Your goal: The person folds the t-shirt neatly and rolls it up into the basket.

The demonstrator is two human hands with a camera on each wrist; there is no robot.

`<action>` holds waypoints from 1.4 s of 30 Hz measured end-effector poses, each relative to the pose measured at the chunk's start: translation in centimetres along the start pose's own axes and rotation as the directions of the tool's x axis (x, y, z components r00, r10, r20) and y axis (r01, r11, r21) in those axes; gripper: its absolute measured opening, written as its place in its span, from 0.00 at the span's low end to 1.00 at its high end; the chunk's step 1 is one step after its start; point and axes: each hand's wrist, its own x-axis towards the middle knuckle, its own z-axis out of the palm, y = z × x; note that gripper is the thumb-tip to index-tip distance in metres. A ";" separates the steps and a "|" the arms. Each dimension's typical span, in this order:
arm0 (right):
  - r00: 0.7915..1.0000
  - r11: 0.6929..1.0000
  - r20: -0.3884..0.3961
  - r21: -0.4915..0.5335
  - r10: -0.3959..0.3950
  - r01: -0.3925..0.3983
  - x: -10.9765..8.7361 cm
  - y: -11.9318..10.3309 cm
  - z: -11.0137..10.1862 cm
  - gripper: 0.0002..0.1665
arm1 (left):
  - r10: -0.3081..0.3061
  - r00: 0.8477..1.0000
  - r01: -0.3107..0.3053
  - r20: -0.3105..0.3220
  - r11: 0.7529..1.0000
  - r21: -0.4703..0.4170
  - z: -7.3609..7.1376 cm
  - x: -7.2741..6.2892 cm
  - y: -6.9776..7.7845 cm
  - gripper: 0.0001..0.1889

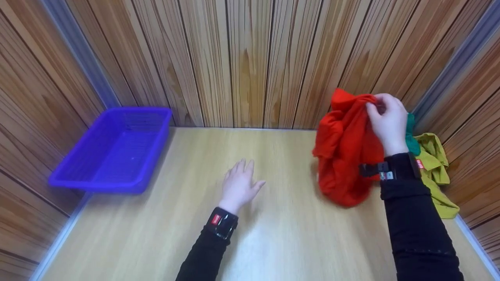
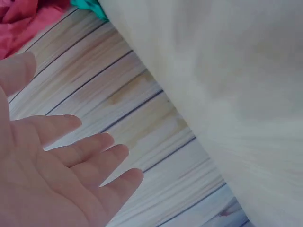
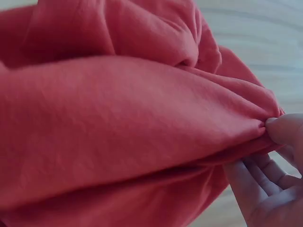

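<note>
Between thumb and fingers my right hand [image 1: 390, 119] pinches a bunched edge of a red garment [image 1: 345, 156]. The cloth hangs in loose folds below and to the left of that hand; its exact kind does not show. In the right wrist view the red garment [image 3: 123, 113] fills most of the picture, with the pinching right hand [image 3: 272, 175] at the right edge. My left hand [image 1: 240, 183] is over the middle of the table with fingers spread and nothing in it. The left wrist view shows the left hand [image 2: 66, 161] palm up to the camera, fingers extended.
A purple plastic basket [image 1: 146, 171] stands at the far left near the corner. Behind my right forearm lie a yellow garment [image 1: 433, 168] and a green cloth [image 1: 412, 136], by the right wall. Wood-panelled walls [image 1: 250, 70] enclose the light wooden table [image 1: 273, 234].
</note>
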 end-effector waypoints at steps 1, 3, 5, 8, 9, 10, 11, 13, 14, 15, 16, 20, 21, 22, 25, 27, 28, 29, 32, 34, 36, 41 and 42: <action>1.000 1.000 0.005 0.012 -0.024 0.024 -0.1 -0.6 0.2 0.18 | 0.004 1.000 -0.004 0.005 1.000 -0.006 -0.1 0.2 0.3 0.40; 0.997 0.996 0.007 0.043 -0.081 0.081 -0.2 -1.7 0.8 0.16 | 0.011 1.000 -0.011 0.014 0.999 -0.034 -0.2 0.5 1.1 0.41; 0.992 0.990 0.018 0.071 -0.126 0.125 -0.6 -2.7 1.6 0.14 | 0.014 0.999 -0.012 0.030 0.998 -0.063 -0.4 0.9 1.8 0.42; 0.982 0.976 0.024 0.110 -0.190 0.186 -1.1 -3.9 3.2 0.10 | 0.021 0.999 -0.016 0.037 0.992 -0.129 -0.7 1.6 2.9 0.43; 0.978 0.972 0.026 0.121 -0.208 0.203 -1.4 -4.3 3.7 0.10 | 0.022 0.999 -0.016 0.037 0.988 -0.151 -0.8 1.9 3.2 0.43; 0.974 0.966 0.030 0.134 -0.225 0.219 -1.6 -4.7 4.3 0.09 | 0.026 0.999 -0.021 0.030 0.985 -0.172 -0.9 2.2 3.5 0.43; 0.970 0.961 0.033 0.146 -0.243 0.235 -1.9 -5.1 4.9 0.09 | 0.028 0.999 -0.023 0.020 0.980 -0.196 -1.0 2.5 3.8 0.43; 0.962 0.952 0.049 0.167 -0.268 0.256 -2.5 -5.8 6.0 0.09 | 0.035 0.999 -0.036 -0.008 0.967 -0.251 -1.1 3.0 4.2 0.43; 0.959 0.948 0.059 0.178 -0.278 0.264 -2.9 -6.1 6.4 0.09 | 0.040 0.999 -0.046 -0.027 0.961 -0.271 -1.1 3.3 4.4 0.43; 0.957 0.945 0.071 0.192 -0.282 0.264 -3.2 -6.4 6.9 0.08 | 0.042 0.998 -0.053 -0.045 0.956 -0.288 -1.2 3.4 4.6 0.43; 0.955 0.943 0.085 0.205 -0.284 0.262 -3.6 -6.7 7.3 0.08 | 0.047 0.997 -0.065 -0.066 0.951 -0.301 -1.2 3.6 4.7 0.43; 0.952 0.939 0.136 0.251 -0.274 0.234 -4.9 -7.5 8.3 0.07 | 0.050 0.988 -0.095 -0.145 0.941 -0.324 -1.2 3.8 4.8 0.31; 0.952 0.939 0.146 0.259 -0.270 0.227 -5.1 -7.6 8.4 0.07 | 0.049 0.986 -0.100 -0.162 0.941 -0.324 -1.3 3.8 4.8 0.26; 0.950 0.939 0.155 0.263 -0.269 0.223 -5.3 -7.7 8.4 0.07 | 0.049 0.983 -0.104 -0.175 0.941 -0.322 -1.4 3.8 4.6 0.21; 0.945 0.938 0.177 0.263 -0.276 0.225 -5.5 -7.6 8.6 0.08 | 0.044 0.978 -0.105 -0.205 0.948 -0.301 -2.2 3.5 3.8 0.10; 0.940 0.939 0.193 0.254 -0.283 0.230 -5.6 -7.3 8.7 0.08 | 0.045 0.972 -0.110 -0.230 0.954 -0.278 -2.9 3.4 3.1 0.09; 0.937 0.940 0.201 0.251 -0.286 0.232 -5.7 -7.1 8.8 0.08 | 0.048 0.967 -0.117 -0.249 0.956 -0.270 -3.3 3.4 2.6 0.09; 0.934 0.940 0.212 0.251 -0.287 0.232 -5.7 -6.9 8.9 0.08 | 0.048 0.963 -0.121 -0.267 0.957 -0.264 -3.8 3.4 2.2 0.11; 0.920 0.939 0.262 0.264 -0.290 0.221 -5.9 -6.2 9.2 0.09 | 0.033 0.950 -0.122 -0.309 0.954 -0.275 -5.1 3.4 0.9 0.15; 0.904 0.934 0.303 0.283 -0.301 0.216 -6.1 -5.8 9.4 0.09 | 0.011 0.946 -0.110 -0.325 0.951 -0.288 -6.0 3.5 0.1 0.17; 0.884 0.927 0.334 0.297 -0.326 0.229 -6.2 -5.5 9.6 0.09 | -0.016 0.942 -0.087 -0.335 0.954 -0.288 -6.7 3.5 -0.6 0.18; 0.856 0.923 0.354 0.217 -0.376 0.316 -6.7 -4.5 9.9 0.10 | -0.093 0.941 -0.004 -0.324 0.958 -0.287 -7.6 3.4 -2.5 0.18; 0.857 0.927 0.355 0.185 -0.374 0.327 -6.8 -4.3 9.8 0.11 | -0.115 0.943 0.018 -0.312 0.955 -0.297 -7.7 3.3 -2.9 0.17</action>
